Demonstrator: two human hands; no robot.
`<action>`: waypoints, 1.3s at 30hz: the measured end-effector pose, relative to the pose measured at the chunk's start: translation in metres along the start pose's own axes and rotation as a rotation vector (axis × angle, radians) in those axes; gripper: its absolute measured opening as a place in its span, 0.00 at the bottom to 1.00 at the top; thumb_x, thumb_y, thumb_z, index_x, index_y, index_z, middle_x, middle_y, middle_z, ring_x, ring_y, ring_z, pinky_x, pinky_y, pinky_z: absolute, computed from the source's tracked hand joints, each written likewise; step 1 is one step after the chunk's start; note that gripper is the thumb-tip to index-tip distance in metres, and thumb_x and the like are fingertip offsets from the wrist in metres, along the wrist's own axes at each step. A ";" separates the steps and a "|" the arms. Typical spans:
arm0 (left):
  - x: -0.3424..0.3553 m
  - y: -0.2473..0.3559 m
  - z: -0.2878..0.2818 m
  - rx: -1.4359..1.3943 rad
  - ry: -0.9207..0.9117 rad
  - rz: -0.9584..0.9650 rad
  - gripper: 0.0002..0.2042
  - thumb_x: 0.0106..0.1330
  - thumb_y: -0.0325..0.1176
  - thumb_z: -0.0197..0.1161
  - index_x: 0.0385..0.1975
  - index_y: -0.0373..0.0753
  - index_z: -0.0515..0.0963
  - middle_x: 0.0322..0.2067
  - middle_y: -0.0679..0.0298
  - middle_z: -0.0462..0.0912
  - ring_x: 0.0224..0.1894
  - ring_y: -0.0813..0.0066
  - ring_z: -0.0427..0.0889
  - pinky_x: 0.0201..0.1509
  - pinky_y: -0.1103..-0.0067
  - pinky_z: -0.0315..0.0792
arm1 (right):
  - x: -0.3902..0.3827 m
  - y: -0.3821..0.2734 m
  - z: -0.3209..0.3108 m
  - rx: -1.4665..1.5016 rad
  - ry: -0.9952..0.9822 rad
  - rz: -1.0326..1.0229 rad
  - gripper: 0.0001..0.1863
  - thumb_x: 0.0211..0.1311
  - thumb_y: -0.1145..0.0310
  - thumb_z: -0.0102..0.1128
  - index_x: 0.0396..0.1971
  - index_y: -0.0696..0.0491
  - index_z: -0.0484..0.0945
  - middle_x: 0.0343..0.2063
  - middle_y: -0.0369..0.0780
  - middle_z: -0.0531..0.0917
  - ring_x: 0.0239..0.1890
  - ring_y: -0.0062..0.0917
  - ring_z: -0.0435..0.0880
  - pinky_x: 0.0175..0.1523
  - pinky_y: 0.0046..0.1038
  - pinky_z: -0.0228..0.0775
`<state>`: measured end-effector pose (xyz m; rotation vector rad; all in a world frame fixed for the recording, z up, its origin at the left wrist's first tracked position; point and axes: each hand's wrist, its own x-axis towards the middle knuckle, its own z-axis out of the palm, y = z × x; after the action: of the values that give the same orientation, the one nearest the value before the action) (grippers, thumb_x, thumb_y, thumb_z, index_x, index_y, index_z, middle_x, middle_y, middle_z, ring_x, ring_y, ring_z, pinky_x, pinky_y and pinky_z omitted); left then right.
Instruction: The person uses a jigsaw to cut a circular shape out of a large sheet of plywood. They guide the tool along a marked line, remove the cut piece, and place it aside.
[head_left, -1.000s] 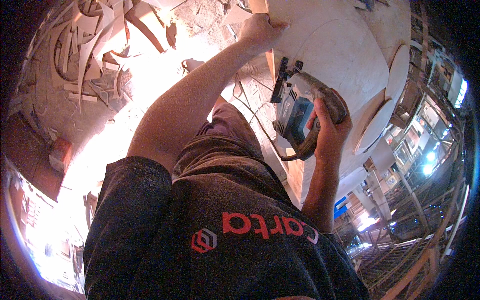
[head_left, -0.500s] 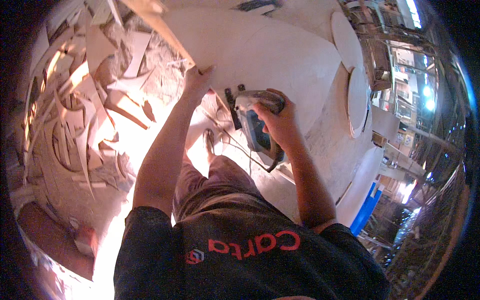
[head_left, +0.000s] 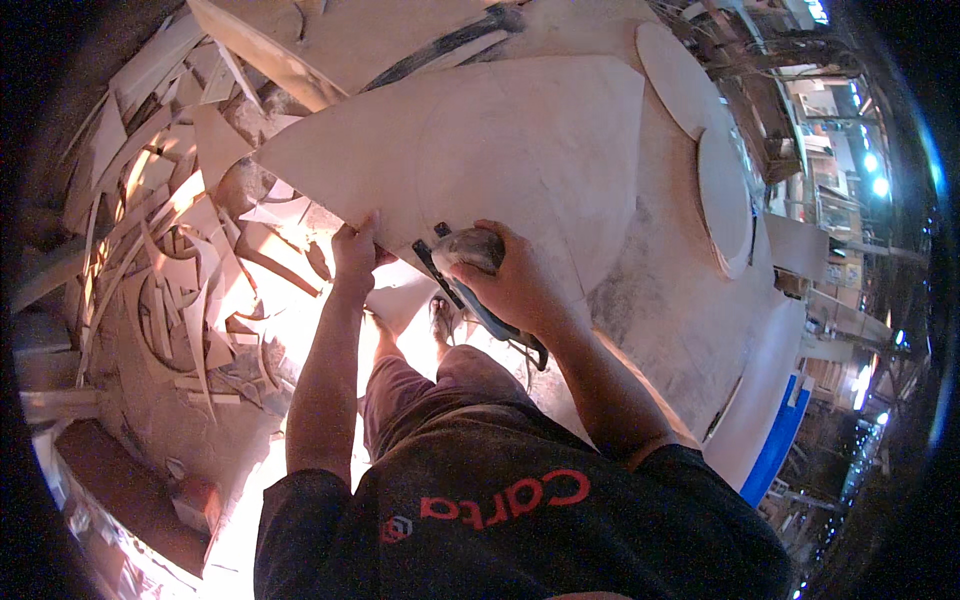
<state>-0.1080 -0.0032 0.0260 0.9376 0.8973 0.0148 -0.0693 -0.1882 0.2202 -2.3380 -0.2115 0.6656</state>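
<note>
A large pale sheet of plywood (head_left: 530,140) lies across the middle, its pointed end toward the left. My left hand (head_left: 354,256) is closed on the sheet's near edge, close to that pointed end. A jigsaw (head_left: 470,252) with a dark body and a flat base plate sits at the near edge, to the right of my left hand. My right hand (head_left: 518,285) wraps round its handle from above. The base plate is tilted in view, and its blade cannot be made out. A dark cord hangs beneath the tool, toward my legs.
Cut wood offcuts (head_left: 190,270) pile up on the floor at left. Round pale panels (head_left: 722,205) lie at the right of the work surface, with a blue strip (head_left: 778,440) at its near right. A long wooden board (head_left: 265,55) is at the far left.
The sheet now shows its pointed left end and angled far right corner. Both hands and the jigsaw sit lower and farther left in view, which has also shifted. Both grips stay closed.
</note>
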 end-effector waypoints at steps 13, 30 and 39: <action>-0.035 -0.047 0.017 -0.081 -0.057 0.028 0.19 0.73 0.39 0.60 0.53 0.29 0.73 0.41 0.52 0.85 0.37 0.60 0.89 0.38 0.71 0.88 | 0.006 0.057 -0.034 -0.148 -0.014 -0.274 0.29 0.52 0.63 0.77 0.53 0.58 0.79 0.41 0.50 0.87 0.46 0.37 0.88 0.54 0.35 0.79; -0.028 -0.060 0.022 -0.162 0.028 -0.086 0.14 0.72 0.42 0.63 0.44 0.37 0.72 0.32 0.58 0.80 0.33 0.64 0.85 0.41 0.67 0.84 | 0.000 0.053 -0.071 -0.063 -0.267 -0.051 0.30 0.57 0.67 0.75 0.60 0.53 0.75 0.44 0.40 0.85 0.37 0.23 0.84 0.30 0.24 0.80; -0.009 -0.022 0.005 -0.127 0.176 0.157 0.24 0.68 0.44 0.68 0.48 0.25 0.77 0.39 0.47 0.86 0.33 0.62 0.89 0.35 0.72 0.87 | -0.005 0.053 -0.070 -0.078 -0.214 -0.060 0.29 0.59 0.68 0.73 0.60 0.58 0.75 0.39 0.39 0.86 0.29 0.18 0.82 0.28 0.22 0.77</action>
<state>-0.1184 -0.0239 0.0183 0.8954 0.9707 0.2892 -0.0388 -0.2697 0.2311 -2.3229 -0.4089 0.8920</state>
